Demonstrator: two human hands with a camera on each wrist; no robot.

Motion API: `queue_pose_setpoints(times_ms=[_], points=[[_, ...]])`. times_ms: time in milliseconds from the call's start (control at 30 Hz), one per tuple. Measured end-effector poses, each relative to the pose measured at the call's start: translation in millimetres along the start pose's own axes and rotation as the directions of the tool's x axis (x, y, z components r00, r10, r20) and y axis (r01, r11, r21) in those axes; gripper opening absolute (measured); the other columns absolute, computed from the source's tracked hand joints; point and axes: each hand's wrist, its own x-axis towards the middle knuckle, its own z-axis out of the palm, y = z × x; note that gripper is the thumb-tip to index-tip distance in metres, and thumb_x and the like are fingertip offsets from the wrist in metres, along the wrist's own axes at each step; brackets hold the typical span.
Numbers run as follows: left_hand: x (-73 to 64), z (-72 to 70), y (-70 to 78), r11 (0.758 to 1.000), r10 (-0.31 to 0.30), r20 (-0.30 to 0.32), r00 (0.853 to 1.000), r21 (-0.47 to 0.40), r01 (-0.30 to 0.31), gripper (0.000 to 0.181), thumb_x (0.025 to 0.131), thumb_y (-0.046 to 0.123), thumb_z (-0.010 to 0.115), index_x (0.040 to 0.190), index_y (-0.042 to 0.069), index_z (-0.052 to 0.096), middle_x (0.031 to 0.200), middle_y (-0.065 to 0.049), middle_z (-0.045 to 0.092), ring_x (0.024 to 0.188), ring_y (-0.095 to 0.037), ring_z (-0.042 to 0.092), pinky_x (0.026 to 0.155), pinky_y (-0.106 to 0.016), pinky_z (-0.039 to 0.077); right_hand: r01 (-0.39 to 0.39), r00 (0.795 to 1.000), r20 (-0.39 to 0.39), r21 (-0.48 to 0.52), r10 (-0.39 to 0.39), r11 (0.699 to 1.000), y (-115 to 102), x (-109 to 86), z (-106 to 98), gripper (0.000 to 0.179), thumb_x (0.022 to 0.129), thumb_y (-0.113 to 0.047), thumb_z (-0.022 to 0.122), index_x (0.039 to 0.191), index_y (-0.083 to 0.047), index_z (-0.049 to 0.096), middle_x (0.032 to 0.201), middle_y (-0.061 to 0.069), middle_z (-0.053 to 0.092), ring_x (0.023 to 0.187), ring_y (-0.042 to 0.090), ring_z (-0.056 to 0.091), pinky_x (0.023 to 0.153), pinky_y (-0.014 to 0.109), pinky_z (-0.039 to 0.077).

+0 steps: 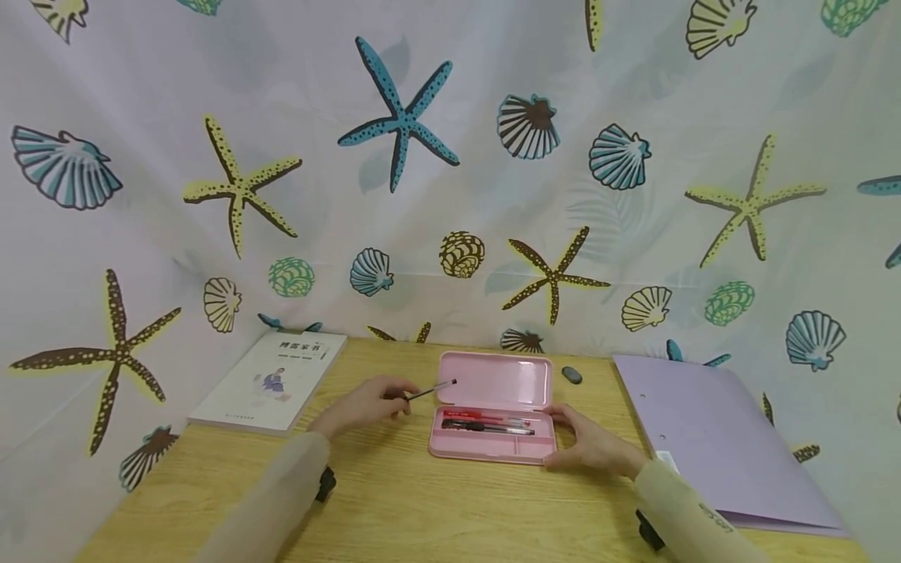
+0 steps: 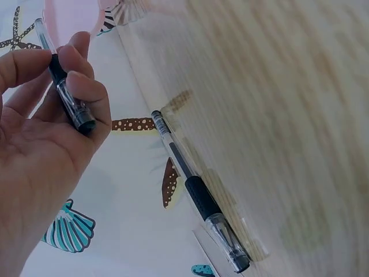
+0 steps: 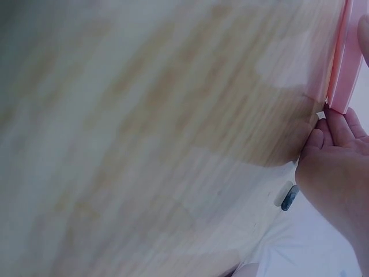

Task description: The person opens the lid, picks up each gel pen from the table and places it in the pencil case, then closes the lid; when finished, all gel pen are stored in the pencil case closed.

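Note:
My left hand [image 1: 375, 400] pinches a clear-barrelled pen with a black grip [image 2: 60, 75] between thumb and fingers, left of the pink pencil case [image 1: 450, 447]. Its thin end points toward the raised lid [image 1: 496, 379]. A second black-grip pen [image 2: 199, 193] lies on the table beside this hand in the left wrist view; in the head view it is hidden. Inside the case's back compartment lie a red pen [image 1: 468, 414] and a black pen [image 1: 475, 426]. My right hand [image 1: 587, 444] holds the case's right end, thumb at the front corner, fingers near the hinge.
A white book [image 1: 271, 383] lies at the left of the wooden table [image 1: 394, 500]. At the right is a purple folder [image 1: 718, 438]. A small dark grey oval object [image 1: 572, 375] sits behind the right hand. A patterned curtain [image 1: 457, 211] hangs along the back.

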Motion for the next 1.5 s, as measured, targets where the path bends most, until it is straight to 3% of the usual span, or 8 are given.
queue_pose_setpoints(times_ms=[133, 367, 633, 800, 1033, 1200, 1500], points=[[4.0, 0.7, 3.1, 0.999, 0.005, 0.027, 1.000, -0.036, -0.004, 0.030, 0.100, 0.012, 0.050, 0.126, 0.003, 0.061, 0.102, -0.007, 0.069, 0.089, -0.019, 0.060, 0.080, -0.034, 0.051, -0.008, 1.000, -0.006, -0.003, 0.008, 1.000, 0, -0.5, -1, 0.083, 0.077, -0.027, 0.085, 0.144, -0.014, 0.038, 0.152, 0.015, 0.040, 0.146, 0.036, 0.025, 0.117, 0.061, 0.009], [10.2, 5.8, 9.8, 0.997, 0.032, 0.028, 0.999, -0.065, -0.030, 0.029, 0.097, 0.013, 0.058, 0.126, 0.011, 0.064, 0.108, -0.014, 0.067, 0.088, -0.023, 0.061, 0.076, -0.035, 0.053, -0.008, 1.000, -0.007, -0.001, 0.008, 1.000, 2, -0.2, 0, 0.083, 0.077, -0.026, 0.084, 0.144, -0.011, 0.038, 0.152, 0.015, 0.040, 0.146, 0.036, 0.026, 0.118, 0.060, 0.009], [18.6, 13.2, 15.3, 0.997, 0.080, 0.012, 0.997, 0.019, -0.080, 0.034, 0.097, 0.006, 0.055, 0.130, 0.012, 0.064, 0.117, -0.017, 0.064, 0.092, -0.031, 0.061, 0.071, -0.030, 0.051, -0.007, 1.000, -0.007, 0.001, 0.007, 1.000, 1, -0.5, 1, 0.083, 0.077, -0.025, 0.084, 0.144, -0.010, 0.037, 0.152, 0.016, 0.039, 0.146, 0.036, 0.025, 0.118, 0.059, 0.009], [22.1, 20.4, 23.5, 0.992, 0.120, 0.013, 0.993, 0.037, -0.121, 0.032, 0.096, 0.003, 0.055, 0.127, 0.006, 0.064, 0.121, -0.013, 0.065, 0.099, -0.024, 0.061, 0.079, -0.031, 0.053, -0.018, 1.000, -0.004, -0.002, 0.018, 1.000, 0, -0.3, 1, 0.082, 0.078, -0.026, 0.084, 0.144, -0.011, 0.038, 0.152, 0.015, 0.039, 0.145, 0.036, 0.026, 0.118, 0.060, 0.009], [31.6, 35.5, 28.0, 0.996, 0.085, -0.093, 0.992, 0.036, -0.082, 0.025, 0.091, 0.005, 0.065, 0.115, 0.011, 0.072, 0.109, -0.002, 0.071, 0.098, -0.014, 0.064, 0.090, -0.037, 0.053, -0.002, 1.000, -0.005, -0.009, 0.002, 1.000, 2, -0.1, 2, 0.084, 0.076, -0.027, 0.085, 0.144, -0.011, 0.038, 0.152, 0.015, 0.040, 0.146, 0.036, 0.026, 0.118, 0.060, 0.008], [37.0, 45.9, 32.0, 0.996, 0.092, -0.139, 0.986, 0.010, -0.091, 0.021, 0.088, 0.004, 0.068, 0.107, 0.011, 0.074, 0.101, -0.001, 0.072, 0.093, -0.014, 0.063, 0.087, -0.037, 0.052, 0.007, 1.000, -0.003, -0.010, -0.007, 1.000, 2, 0.1, 2, 0.084, 0.077, -0.027, 0.084, 0.144, -0.011, 0.037, 0.152, 0.015, 0.040, 0.145, 0.036, 0.026, 0.118, 0.060, 0.008], [45.4, 61.4, 43.3, 0.990, 0.139, -0.121, 0.983, 0.052, -0.133, 0.012, 0.085, 0.001, 0.071, 0.092, 0.009, 0.077, 0.090, -0.001, 0.073, 0.083, -0.011, 0.062, 0.075, -0.029, 0.052, -0.020, 1.000, -0.005, 0.015, 0.021, 1.000, 2, 2.5, 1, 0.085, 0.077, -0.027, 0.084, 0.146, -0.012, 0.036, 0.153, 0.015, 0.038, 0.147, 0.035, 0.024, 0.118, 0.060, 0.009]])
